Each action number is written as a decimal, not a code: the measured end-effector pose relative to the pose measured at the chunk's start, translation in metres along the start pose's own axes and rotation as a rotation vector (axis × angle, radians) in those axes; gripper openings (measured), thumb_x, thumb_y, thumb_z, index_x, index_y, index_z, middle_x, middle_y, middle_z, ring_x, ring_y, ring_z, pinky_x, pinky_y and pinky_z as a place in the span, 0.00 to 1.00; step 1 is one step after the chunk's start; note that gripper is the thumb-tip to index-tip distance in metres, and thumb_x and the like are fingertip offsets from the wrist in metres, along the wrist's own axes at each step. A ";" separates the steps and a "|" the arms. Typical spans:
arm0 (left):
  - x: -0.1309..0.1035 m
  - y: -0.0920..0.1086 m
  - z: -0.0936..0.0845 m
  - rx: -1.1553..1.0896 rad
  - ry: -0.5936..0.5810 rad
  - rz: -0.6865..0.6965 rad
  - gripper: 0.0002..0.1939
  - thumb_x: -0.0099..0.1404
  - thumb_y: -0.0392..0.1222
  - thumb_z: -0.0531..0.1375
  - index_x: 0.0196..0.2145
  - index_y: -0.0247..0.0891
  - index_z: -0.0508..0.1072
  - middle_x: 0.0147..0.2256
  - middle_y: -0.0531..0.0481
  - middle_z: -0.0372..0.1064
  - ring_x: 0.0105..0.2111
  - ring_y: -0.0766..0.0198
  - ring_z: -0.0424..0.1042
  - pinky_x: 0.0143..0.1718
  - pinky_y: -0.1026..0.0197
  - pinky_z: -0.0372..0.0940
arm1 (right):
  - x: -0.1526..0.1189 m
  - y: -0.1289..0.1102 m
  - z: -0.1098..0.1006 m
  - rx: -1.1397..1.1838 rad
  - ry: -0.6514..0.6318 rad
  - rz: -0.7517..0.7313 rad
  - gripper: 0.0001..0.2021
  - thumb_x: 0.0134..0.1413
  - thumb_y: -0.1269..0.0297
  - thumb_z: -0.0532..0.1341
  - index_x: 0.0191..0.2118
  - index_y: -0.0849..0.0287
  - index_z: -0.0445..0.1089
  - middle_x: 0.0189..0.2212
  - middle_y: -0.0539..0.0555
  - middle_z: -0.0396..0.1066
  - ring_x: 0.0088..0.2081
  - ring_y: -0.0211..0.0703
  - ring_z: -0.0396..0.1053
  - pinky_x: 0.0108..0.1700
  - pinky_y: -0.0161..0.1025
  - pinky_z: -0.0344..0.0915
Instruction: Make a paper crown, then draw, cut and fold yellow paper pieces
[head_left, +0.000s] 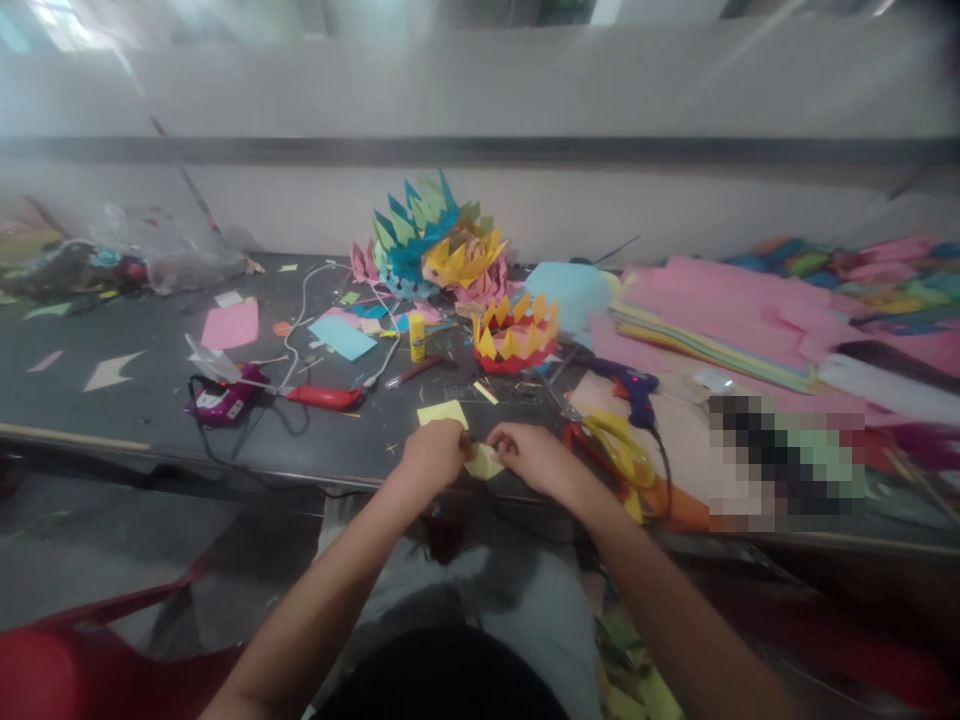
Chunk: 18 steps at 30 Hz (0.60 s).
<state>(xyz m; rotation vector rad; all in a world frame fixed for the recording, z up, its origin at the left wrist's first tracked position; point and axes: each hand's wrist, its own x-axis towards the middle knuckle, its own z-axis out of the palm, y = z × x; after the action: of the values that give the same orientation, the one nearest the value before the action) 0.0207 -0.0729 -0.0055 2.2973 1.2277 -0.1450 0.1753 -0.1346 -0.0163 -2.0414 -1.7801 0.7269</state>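
Observation:
Between my two hands, at the table's front edge, is a small folded piece of pale yellow paper [484,462]. My left hand [439,450] pinches its left side, and my right hand [525,452] grips the right side with curled fingers. Just beyond my left hand lies a flat yellow paper sheet [442,411]. A red and yellow paper crown [516,345] stands farther back, with pointed tips upright. Yellow-handled scissors [621,450] rest to the right of my right hand.
A glue stick [416,338], a red-handled cutter [324,398] and a purple power strip [229,397] with cords lie leftward. More paper crowns [435,245] are heaped at the back. A glue gun [630,385] and stacked coloured paper [720,310] occupy the right side.

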 end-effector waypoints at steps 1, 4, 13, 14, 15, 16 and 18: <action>-0.001 -0.001 0.001 -0.013 0.015 0.003 0.11 0.65 0.44 0.56 0.38 0.34 0.71 0.39 0.47 0.70 0.40 0.61 0.70 0.42 0.53 0.66 | 0.001 0.000 0.000 -0.005 -0.006 -0.001 0.07 0.45 0.74 0.61 0.32 0.59 0.71 0.26 0.52 0.72 0.29 0.40 0.69 0.31 0.34 0.58; -0.001 -0.003 0.006 -0.057 0.071 0.017 0.07 0.62 0.41 0.59 0.37 0.37 0.72 0.38 0.47 0.72 0.40 0.59 0.71 0.39 0.58 0.65 | 0.002 0.000 0.001 -0.002 -0.018 -0.012 0.05 0.45 0.74 0.61 0.32 0.59 0.70 0.27 0.52 0.71 0.29 0.40 0.67 0.31 0.35 0.57; 0.009 -0.020 0.012 -0.157 0.118 0.165 0.06 0.57 0.38 0.58 0.33 0.40 0.75 0.33 0.50 0.75 0.34 0.61 0.72 0.32 0.65 0.62 | 0.000 0.010 0.001 0.166 -0.057 -0.155 0.08 0.47 0.74 0.58 0.37 0.61 0.67 0.26 0.48 0.69 0.26 0.35 0.65 0.30 0.32 0.60; 0.008 -0.022 0.012 -0.164 0.120 0.187 0.06 0.57 0.38 0.58 0.32 0.39 0.75 0.32 0.50 0.75 0.33 0.62 0.72 0.32 0.65 0.62 | 0.000 0.012 0.001 0.186 -0.063 -0.183 0.10 0.47 0.73 0.58 0.39 0.61 0.67 0.26 0.48 0.70 0.27 0.34 0.65 0.30 0.32 0.61; 0.007 -0.023 0.013 -0.170 0.126 0.208 0.07 0.57 0.37 0.57 0.32 0.39 0.75 0.32 0.50 0.75 0.32 0.62 0.72 0.32 0.65 0.62 | 0.000 0.014 0.001 0.199 -0.065 -0.212 0.12 0.48 0.72 0.58 0.42 0.61 0.67 0.27 0.48 0.70 0.27 0.34 0.65 0.31 0.32 0.62; 0.007 -0.024 0.013 -0.174 0.135 0.227 0.07 0.58 0.37 0.57 0.32 0.39 0.75 0.32 0.50 0.74 0.32 0.63 0.72 0.32 0.65 0.62 | 0.000 0.015 0.002 0.207 -0.063 -0.241 0.13 0.49 0.70 0.59 0.43 0.61 0.68 0.27 0.49 0.70 0.27 0.35 0.65 0.32 0.32 0.62; 0.005 -0.025 0.015 -0.180 0.159 0.263 0.08 0.58 0.36 0.56 0.33 0.39 0.75 0.32 0.51 0.74 0.32 0.63 0.72 0.33 0.65 0.62 | 0.001 0.016 0.003 0.210 -0.043 -0.296 0.12 0.50 0.68 0.59 0.42 0.61 0.70 0.29 0.51 0.71 0.29 0.37 0.67 0.34 0.34 0.63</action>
<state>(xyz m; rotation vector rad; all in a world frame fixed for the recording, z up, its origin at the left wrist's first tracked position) 0.0054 -0.0655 -0.0295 2.3179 0.9564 0.2371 0.1865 -0.1362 -0.0279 -1.5966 -1.8856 0.8309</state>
